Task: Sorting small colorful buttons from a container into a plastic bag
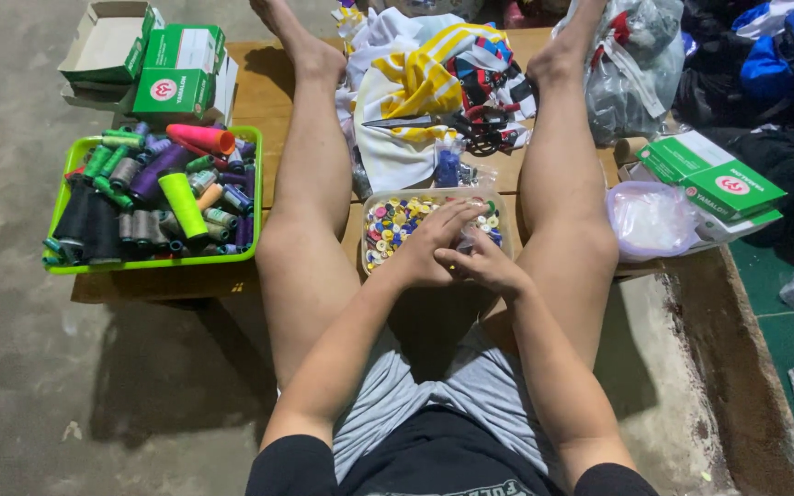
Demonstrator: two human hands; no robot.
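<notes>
Both hands, left hand (429,250) and right hand (482,264), meet at centre frame over a clear plastic tub (371,241) of bright buttons; whether the fingers pinch anything cannot be told. Bare legs flank the tub on a low wooden board (259,92) above rough concrete. At left a lime-green tray (153,263) brims with glossy thread spools, green cartons behind; scissors (443,122) lie on striped cloth above.

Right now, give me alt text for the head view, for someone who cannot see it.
Seated person's left hand and right hand meet over a clear tub of coloured buttons between their bare legs. Left sits a green tray of thread spools; scissors lie on striped cloth beyond.
</notes>
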